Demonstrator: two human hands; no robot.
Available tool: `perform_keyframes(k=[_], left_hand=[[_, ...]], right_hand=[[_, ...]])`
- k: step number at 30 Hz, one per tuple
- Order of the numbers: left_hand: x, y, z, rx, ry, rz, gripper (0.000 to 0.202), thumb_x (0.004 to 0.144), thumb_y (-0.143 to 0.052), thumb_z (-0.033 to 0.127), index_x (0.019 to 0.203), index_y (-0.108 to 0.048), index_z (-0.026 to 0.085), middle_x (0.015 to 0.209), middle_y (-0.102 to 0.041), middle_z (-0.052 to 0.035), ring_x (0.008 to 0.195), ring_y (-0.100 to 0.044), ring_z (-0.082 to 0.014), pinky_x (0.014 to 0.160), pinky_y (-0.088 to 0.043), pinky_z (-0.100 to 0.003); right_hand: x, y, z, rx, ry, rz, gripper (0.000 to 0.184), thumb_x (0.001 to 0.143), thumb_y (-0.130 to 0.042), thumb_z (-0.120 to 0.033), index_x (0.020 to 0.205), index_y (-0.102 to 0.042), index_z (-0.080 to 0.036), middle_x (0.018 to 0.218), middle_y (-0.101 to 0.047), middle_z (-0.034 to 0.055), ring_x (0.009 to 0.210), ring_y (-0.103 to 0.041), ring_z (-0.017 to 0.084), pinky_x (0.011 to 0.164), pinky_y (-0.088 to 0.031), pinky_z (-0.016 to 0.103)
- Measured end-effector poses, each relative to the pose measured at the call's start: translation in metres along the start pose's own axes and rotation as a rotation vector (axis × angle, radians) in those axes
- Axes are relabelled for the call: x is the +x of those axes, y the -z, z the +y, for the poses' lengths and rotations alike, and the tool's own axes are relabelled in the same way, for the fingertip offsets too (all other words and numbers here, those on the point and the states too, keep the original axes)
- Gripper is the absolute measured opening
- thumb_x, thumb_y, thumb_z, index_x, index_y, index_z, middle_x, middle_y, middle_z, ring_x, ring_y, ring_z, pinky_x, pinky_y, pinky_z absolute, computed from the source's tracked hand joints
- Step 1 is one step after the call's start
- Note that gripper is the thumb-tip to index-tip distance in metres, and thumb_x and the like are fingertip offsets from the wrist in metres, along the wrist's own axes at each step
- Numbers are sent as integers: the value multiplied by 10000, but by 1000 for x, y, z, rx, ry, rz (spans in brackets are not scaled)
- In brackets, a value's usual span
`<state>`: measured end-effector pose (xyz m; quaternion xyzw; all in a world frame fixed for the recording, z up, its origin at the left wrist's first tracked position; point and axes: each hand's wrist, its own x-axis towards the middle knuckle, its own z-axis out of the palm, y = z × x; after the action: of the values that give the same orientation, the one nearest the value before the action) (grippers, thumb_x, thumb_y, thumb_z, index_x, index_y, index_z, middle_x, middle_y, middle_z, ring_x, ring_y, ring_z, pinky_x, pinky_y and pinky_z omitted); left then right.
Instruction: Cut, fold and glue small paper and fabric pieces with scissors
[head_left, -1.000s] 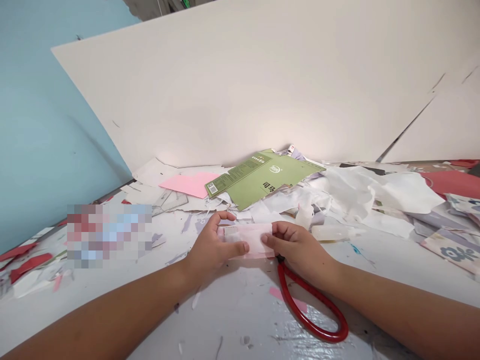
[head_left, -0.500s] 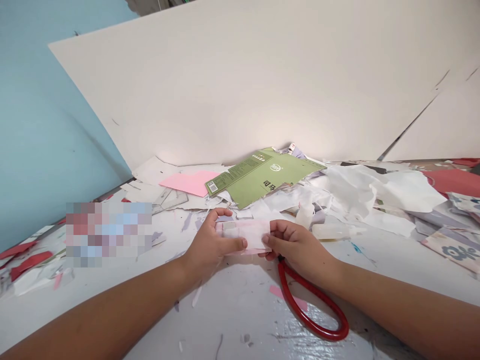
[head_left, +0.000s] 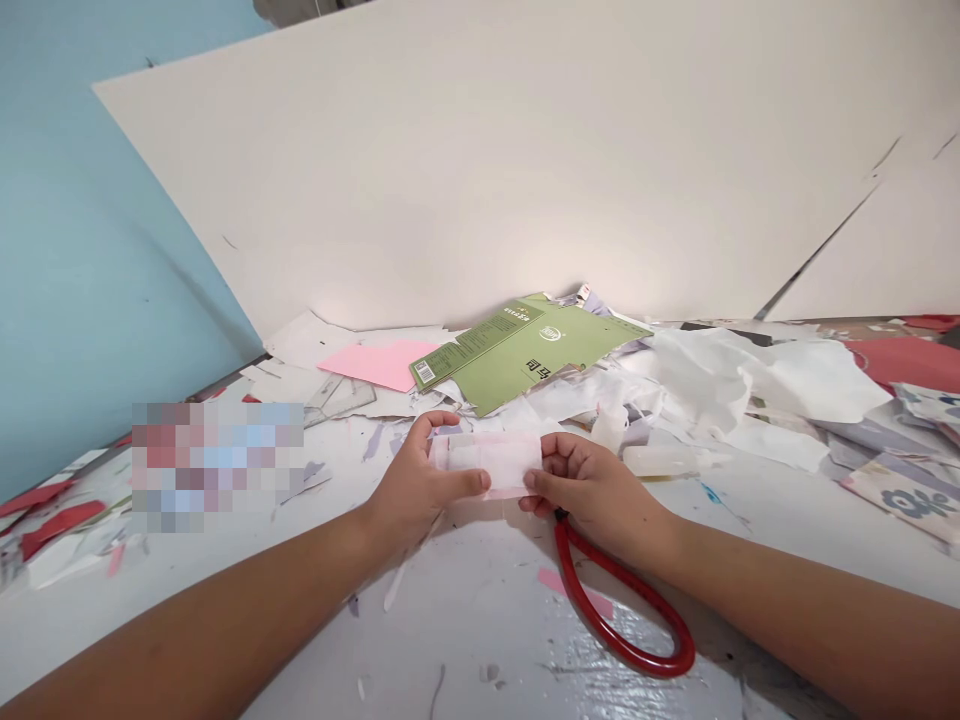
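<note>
Paper [head_left: 508, 461], pinkish-white and thin-looking, is pinched at either end by the left hand [head_left: 422, 478] and right hand [head_left: 589, 480] over the table [head_left: 397, 650], and could crease or tear if they pull unevenly.

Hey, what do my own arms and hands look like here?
The left forearm and right forearm are bare, with no sleeves in view. The left hand and right hand show no gloves, rings or watch; some fingers are partly hidden.
</note>
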<state>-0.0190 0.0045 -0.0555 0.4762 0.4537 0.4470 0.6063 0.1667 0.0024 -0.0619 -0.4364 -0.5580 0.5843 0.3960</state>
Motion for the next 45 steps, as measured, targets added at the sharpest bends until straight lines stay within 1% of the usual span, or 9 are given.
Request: perform_keyframes(k=[3, 8, 13, 16, 25, 35, 40, 42, 45], left_hand=[[0, -2, -1, 28, -26, 53, 723, 520, -751, 214, 1102, -324, 258, 850, -583, -23, 637, -596, -158, 570, -497, -313], [-1, -4, -4, 132, -66, 92, 679, 561, -721, 226, 1107, -320, 265, 847, -576, -25, 614, -593, -164, 543, -500, -324], [-2, -6, -4, 148, -121, 95, 589, 572, -695, 187, 1044, -358, 287, 1133, -513, -61, 727, -611, -181, 590, -515, -333], [-3, -8, -4, 138, -117, 101, 550, 577, -682, 168, 1016, -372, 286, 1195, -480, -55, 752, -614, -181, 595, -523, -335], [-6, -15, 1, 145, -102, 120, 676, 509, -741, 171, 1063, -376, 298, 1202, -472, -67, 807, -605, -192, 618, -521, -323], [-10, -19, 0, 239, -202, 136, 608, 564, -716, 175, 1047, -370, 305, 1158, -485, -42, 860, -585, -199, 626, -523, -308], [-10, -19, 1, 232, -206, 141, 663, 527, -749, 209, 1061, -366, 297, 1181, -468, -51, 896, -571, -201, 658, -517, -305], [-11, -18, 2, 234, -211, 139, 675, 511, -760, 225, 1057, -368, 290, 1183, -466, -52, 895, -569, -196, 670, -512, -301], [-11, -18, 1, 263, -219, 112, 579, 569, -719, 223, 1038, -384, 279, 1166, -478, -48, 856, -576, -174, 664, -504, -290]], right_hand=[[-1, 0, -1, -7, 15, 5, 125, 735, -573, -277, 774, -503, -181, 666, -627, 3, 644, -601, 129, 616, -462, 249], [-3, -2, 1, -63, 7, -32, 117, 745, -544, -278, 812, -499, -193, 755, -638, 5, 720, -603, 153, 651, -458, 276], [-1, -5, 2, -55, 16, -3, 180, 710, -565, -221, 856, -461, -207, 724, -624, -13, 678, -584, 147, 601, -443, 262], [0, -5, 4, -40, 17, -5, 201, 701, -561, -207, 873, -457, -209, 732, -620, -17, 664, -576, 141, 583, -436, 254], [-5, -8, 7, -122, 25, 32, 222, 708, -554, -269, 907, -462, -236, 694, -574, -40, 590, -540, 132, 505, -420, 241], [-2, -7, 8, -36, 26, 16, 292, 690, -591, -248, 891, -379, -236, 658, -580, -42, 585, -536, 131, 527, -400, 243], [-4, -7, 7, -127, 25, 75, 402, 677, -608, -282, 1012, -389, -248, 647, -542, -48, 544, -510, 126, 463, -383, 230], [-5, -8, 5, -110, 32, 59, 400, 681, -607, -281, 1017, -392, -245, 685, -551, -35, 571, -520, 129, 475, -397, 231], [-5, -9, 3, -68, 26, 29, 351, 700, -585, -265, 992, -392, -239, 709, -557, -26, 610, -534, 137, 503, -423, 238]])
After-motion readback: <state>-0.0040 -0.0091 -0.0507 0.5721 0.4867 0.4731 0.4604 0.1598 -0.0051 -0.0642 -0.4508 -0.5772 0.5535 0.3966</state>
